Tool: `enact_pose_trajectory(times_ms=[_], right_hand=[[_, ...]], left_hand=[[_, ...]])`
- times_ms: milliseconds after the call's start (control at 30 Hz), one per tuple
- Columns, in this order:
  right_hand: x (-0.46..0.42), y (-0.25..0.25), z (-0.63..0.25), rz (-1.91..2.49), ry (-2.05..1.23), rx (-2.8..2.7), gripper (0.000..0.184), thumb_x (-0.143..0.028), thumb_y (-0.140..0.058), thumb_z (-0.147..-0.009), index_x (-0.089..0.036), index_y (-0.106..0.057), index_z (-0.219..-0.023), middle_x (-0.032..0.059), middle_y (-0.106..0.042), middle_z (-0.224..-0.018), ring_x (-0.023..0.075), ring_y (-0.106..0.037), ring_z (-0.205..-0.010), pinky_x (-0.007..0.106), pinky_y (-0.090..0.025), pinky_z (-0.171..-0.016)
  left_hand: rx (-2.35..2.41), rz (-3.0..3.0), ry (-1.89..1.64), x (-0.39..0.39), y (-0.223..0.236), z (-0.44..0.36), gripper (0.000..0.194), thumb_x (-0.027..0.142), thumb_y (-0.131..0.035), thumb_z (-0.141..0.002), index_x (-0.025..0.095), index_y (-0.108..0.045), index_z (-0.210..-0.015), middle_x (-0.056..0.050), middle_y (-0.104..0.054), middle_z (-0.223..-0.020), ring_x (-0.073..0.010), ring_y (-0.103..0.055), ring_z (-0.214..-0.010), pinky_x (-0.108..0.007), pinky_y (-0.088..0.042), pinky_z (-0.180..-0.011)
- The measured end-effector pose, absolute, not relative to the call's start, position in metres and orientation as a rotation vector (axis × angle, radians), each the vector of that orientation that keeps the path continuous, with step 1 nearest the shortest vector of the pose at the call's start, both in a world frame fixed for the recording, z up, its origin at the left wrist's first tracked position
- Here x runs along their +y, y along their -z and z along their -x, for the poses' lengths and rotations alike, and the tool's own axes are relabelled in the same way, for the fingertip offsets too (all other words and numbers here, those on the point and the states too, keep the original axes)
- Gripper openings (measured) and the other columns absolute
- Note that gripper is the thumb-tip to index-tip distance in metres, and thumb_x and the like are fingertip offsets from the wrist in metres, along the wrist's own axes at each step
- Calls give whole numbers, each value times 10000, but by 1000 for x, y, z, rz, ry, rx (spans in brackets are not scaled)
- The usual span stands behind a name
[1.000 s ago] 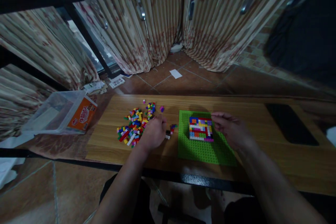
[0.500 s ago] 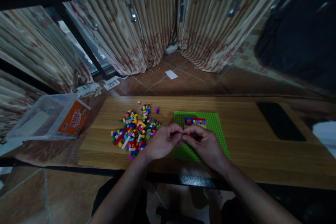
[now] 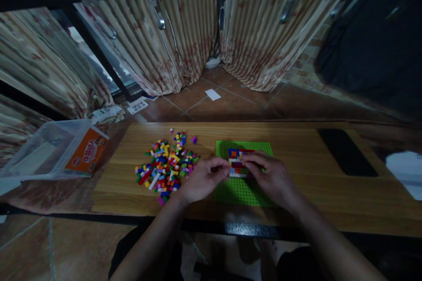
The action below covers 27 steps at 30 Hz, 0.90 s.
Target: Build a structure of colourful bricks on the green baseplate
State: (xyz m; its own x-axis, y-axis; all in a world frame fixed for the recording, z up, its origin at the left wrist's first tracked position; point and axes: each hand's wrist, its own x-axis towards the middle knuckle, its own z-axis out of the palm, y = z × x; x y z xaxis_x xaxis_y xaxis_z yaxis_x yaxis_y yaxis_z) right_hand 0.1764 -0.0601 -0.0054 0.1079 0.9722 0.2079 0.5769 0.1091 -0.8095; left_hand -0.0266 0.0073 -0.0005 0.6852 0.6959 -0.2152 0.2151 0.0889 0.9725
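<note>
A green studded baseplate (image 3: pixel 244 195) lies on the wooden table, bearing a block of multicoloured toy bricks (image 3: pixel 234 162) near its far side. My right hand (image 3: pixel 273 178) reaches over this block from the right, thumb and forefinger pinched above its bricks; what they hold, if anything, is too small to make out. At the block's left edge, my left hand (image 3: pixel 204 180) has thumb and fingertips pressed together, and I cannot see what is between them. Left of the baseplate is a heap of loose toy bricks (image 3: pixel 165 164) in many colours.
A black flat phone-like slab (image 3: pixel 347 151) lies on the right of the wooden table (image 3: pixel 303 175). A clear plastic bin (image 3: pixel 42 149) with an orange label stands beyond the table's left end. White paper (image 3: pixel 405 171) is at the far right. Curtains (image 3: pixel 187 39) hang behind.
My hands were together over the baseplate. Now they are apart, the right one moved right and forward onto the brick block, more of which shows. The view has shifted slightly.
</note>
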Motion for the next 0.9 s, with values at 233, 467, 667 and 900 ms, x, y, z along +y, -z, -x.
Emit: enact_pose_trajectory(times_ms=[233,467,667,900], right_hand=[[-62,15,-214,1738,-457,-1481,179,-344,-552,-882,-255,-703,-919,30,-713,-917,199,-658,-819,331,-502,-738],[-58,22,-204,1667,-480,-1496,171,-345,-550,-879,-256,-696,-883,39,-671,-918,198,-635,-850,333,-502,-754],[-55,36,-204,1641,-519,-1401,163,-365,-605,-843,-262,-728,-869,52,-622,-968,203,-615,-921,366,-507,-806],[-52,43,-198,1527,-839,-989,205,-407,-756,-690,-243,-728,-810,19,-680,-846,171,-629,-764,328,-521,-696]], left_hand=[[839,-1614,-412,12,7,32,212,321,-546,-893,177,-647,-1012,-22,-685,-917,-140,-647,-831,-278,-515,-770],[857,-1703,-376,12,6,32,239,330,-511,-907,176,-651,-1024,-27,-691,-918,-143,-645,-822,-274,-512,-763],[892,-1767,-369,12,6,34,262,342,-496,-908,186,-662,-1036,-26,-702,-946,-148,-642,-840,-268,-505,-762],[894,-1829,-371,12,4,35,260,318,-482,-906,183,-666,-1030,-29,-702,-963,-146,-640,-853,-264,-500,-764]])
